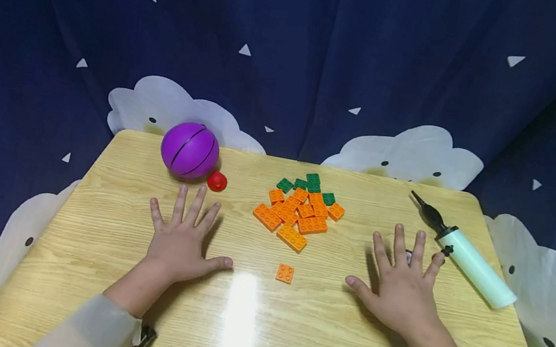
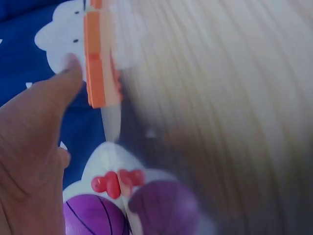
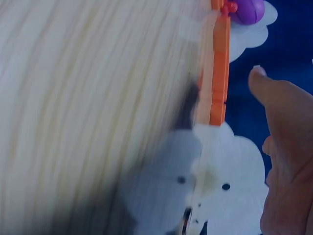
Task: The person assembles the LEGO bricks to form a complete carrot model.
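My left hand (image 1: pixel 178 248) is spread palm down over the left part of the table, fingers straight and holding nothing. Just beyond its fingertips are a purple ball (image 1: pixel 189 150) with black lines and a small red knob-shaped piece (image 1: pixel 217 181). On the other side my right hand (image 1: pixel 404 292) is spread the same way, its fingers partly covering a small round object (image 1: pixel 408 256). Between the hands lies a cluster of orange toy bricks (image 1: pixel 291 238) with several green bricks (image 1: pixel 313 183) behind. One square orange brick (image 1: pixel 285 273) sits apart, nearer the front.
To the right of the right hand, a pale green hand pump (image 1: pixel 481 271) with a black nozzle lies diagonally near the table's edge. A small black piece (image 1: pixel 447 250) is beside it. A dark blue curtain (image 1: pixel 300 47) with white clouds hangs behind the wooden table (image 1: pixel 122 295).
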Demonstrator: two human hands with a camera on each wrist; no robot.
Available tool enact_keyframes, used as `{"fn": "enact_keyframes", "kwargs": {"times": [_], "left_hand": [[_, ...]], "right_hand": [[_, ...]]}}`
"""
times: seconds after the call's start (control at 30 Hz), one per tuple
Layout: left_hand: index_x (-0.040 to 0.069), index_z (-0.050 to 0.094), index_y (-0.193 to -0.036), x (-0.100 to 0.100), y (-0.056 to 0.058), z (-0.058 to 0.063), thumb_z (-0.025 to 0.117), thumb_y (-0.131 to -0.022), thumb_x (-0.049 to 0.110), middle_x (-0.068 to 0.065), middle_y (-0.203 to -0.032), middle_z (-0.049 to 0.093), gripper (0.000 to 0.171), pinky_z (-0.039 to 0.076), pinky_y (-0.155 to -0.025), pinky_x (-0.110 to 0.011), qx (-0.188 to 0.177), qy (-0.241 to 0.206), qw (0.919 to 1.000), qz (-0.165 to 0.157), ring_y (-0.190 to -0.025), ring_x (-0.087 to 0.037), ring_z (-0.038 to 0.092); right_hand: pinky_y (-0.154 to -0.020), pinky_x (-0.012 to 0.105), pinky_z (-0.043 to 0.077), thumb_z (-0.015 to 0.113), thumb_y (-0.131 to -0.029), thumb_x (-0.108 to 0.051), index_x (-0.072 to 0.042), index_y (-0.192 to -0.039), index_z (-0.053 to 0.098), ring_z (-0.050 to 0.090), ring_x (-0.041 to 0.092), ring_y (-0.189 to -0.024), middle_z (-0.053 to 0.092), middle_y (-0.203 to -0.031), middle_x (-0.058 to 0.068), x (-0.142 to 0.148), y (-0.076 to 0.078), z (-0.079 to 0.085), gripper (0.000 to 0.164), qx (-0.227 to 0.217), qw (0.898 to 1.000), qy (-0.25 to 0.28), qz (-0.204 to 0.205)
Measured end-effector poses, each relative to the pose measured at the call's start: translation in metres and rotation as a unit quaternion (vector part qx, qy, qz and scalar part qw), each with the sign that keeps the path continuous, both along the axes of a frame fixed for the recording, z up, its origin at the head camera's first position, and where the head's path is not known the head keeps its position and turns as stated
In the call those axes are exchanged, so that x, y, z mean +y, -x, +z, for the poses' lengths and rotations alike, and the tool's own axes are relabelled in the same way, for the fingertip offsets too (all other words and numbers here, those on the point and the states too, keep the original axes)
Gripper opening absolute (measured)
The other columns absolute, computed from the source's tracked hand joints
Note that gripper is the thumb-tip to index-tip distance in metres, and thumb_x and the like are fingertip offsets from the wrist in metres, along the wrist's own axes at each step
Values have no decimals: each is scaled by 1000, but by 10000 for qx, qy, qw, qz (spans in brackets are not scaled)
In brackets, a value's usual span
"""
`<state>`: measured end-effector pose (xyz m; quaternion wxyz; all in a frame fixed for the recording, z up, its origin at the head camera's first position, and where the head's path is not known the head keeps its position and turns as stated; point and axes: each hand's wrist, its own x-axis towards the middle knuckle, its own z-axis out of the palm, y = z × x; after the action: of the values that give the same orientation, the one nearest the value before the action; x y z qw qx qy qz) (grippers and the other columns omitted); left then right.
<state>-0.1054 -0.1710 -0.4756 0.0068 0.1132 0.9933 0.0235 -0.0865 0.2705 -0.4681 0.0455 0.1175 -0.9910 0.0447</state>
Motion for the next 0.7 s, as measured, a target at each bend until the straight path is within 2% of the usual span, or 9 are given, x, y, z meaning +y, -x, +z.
{"fn": "enact_keyframes", "kwargs": {"times": [0.1, 0.2, 0.37, 0.57, 0.7], "left_hand": [[25, 25, -166, 10, 1, -1, 57, -74, 93, -11, -174, -8, 119, -23, -107, -76, -105, -118, 9998, -150, -151, -36, -32], [26, 29, -165, 20, 2, -2, 65, -74, 88, -11, -174, -6, 116, -17, -112, -75, -185, -320, 9989, -290, -154, -37, -26], [26, 36, -163, 37, 1, -3, 71, -76, 80, -12, -174, 4, 108, -2, -117, -75, -237, -667, 9960, -541, -158, -42, -3], [26, 48, -156, 53, 1, -6, 76, -79, 72, -10, -166, 30, 95, 17, -116, -69, -307, -1097, 9906, -760, -148, -39, 27], [25, 55, -150, 62, -1, -7, 78, -80, 68, -6, -152, 48, 85, 29, -109, -60, -412, -1236, 9875, -890, -136, -35, 39]], "right_hand": [[-115, 74, -12, 60, -89, -75, -12, -165, 26, -23, 44, -153, 3, -171, 24, -12, -2, 0, 105, -193, 9991, 307, 237], [-118, 73, 1, 71, -88, -66, -11, -164, 28, -9, 49, -155, 12, -170, 26, -25, -3, 0, 103, -402, 9963, 643, 401], [-117, 70, 19, 79, -86, -56, -9, -162, 34, 21, 50, -149, 27, -165, 24, -42, -4, -3, 100, -495, 9929, 922, 568], [-109, 67, 34, 81, -85, -54, -10, -158, 43, 36, 44, -138, 40, -157, 22, -58, -5, -9, 93, -527, 9904, 1096, 654], [-105, 64, 39, 81, -85, -54, -12, -152, 52, 43, 41, -132, 49, -148, 18, -68, -6, -12, 84, -542, 9889, 1173, 729]]}}
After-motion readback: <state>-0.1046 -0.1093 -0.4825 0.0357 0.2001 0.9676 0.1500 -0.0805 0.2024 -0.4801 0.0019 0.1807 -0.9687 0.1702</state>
